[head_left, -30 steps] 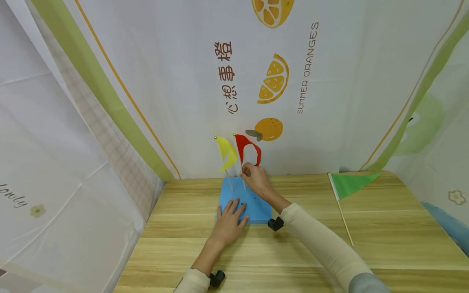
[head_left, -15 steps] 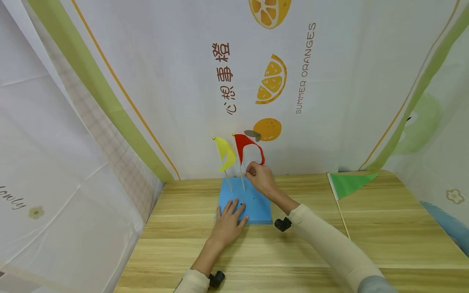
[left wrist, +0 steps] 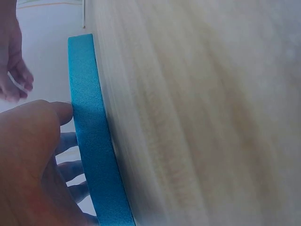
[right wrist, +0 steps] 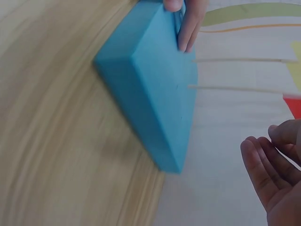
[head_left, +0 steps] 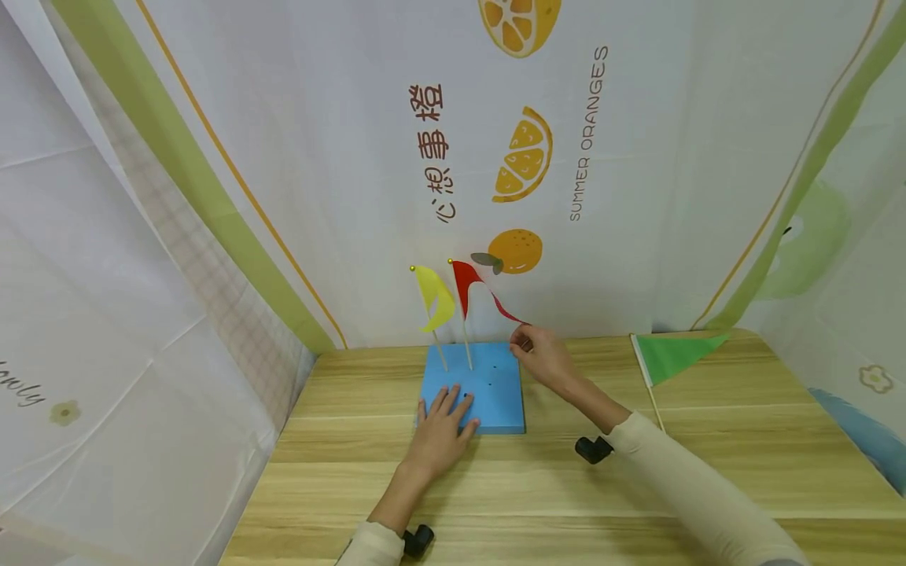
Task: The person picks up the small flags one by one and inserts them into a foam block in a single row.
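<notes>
My left hand (head_left: 439, 440) rests palm down on a blue foam block (head_left: 499, 405), its fingers spread near the front left corner. In the left wrist view, the thumb lies along the block's edge. Two small flags stand in the block on thin sticks: a yellow flag (head_left: 446, 303) at left and a red flag (head_left: 463, 284) beside it. My right hand (head_left: 548, 358), past the block's right back corner, pinches the tip of the red cloth, which stretches in a thin strip toward the fingers. Only a corner of the red flag (right wrist: 293, 106) enters the right wrist view.
A green triangular flag (head_left: 672, 360) on a wooden stick lies on the table (head_left: 566, 507) at right, its lower stick behind the right sleeve (head_left: 697, 483). Small dark holes dot the block's top. A white printed curtain (head_left: 340, 157) hangs behind the table.
My right hand has moved right, away from the red flag's stick, and the red cloth now stretches out after it. The left hand has stayed on the block.
</notes>
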Demonstrator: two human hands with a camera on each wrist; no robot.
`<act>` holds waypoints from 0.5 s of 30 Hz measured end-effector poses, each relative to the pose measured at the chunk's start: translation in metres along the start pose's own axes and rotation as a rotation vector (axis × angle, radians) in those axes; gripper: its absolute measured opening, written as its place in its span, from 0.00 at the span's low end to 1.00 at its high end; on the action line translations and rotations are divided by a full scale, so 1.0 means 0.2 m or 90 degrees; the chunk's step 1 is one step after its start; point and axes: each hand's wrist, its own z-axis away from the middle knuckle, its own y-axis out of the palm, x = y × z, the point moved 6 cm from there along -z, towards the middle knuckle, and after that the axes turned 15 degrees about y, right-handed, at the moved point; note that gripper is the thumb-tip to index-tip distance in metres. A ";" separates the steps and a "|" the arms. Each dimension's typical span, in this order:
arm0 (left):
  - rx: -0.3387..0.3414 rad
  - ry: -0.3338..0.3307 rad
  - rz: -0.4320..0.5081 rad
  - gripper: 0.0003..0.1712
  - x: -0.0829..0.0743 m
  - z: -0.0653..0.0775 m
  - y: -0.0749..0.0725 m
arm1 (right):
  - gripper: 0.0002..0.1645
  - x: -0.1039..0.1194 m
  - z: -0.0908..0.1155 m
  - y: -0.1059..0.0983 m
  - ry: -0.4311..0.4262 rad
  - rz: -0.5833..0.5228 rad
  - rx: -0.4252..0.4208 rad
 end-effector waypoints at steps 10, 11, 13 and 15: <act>0.000 0.000 0.002 0.33 0.00 0.00 0.00 | 0.01 -0.22 0.13 -0.21 0.006 0.028 -0.019; 0.000 0.001 0.000 0.33 0.00 0.00 0.00 | 0.02 -0.24 0.14 -0.24 0.019 0.029 -0.016; -0.002 0.003 -0.002 0.33 0.00 0.00 0.01 | 0.02 -0.27 0.16 -0.29 0.038 0.034 -0.014; -0.002 0.005 -0.005 0.33 0.00 0.00 0.01 | 0.03 -0.31 0.18 -0.33 0.051 0.044 -0.019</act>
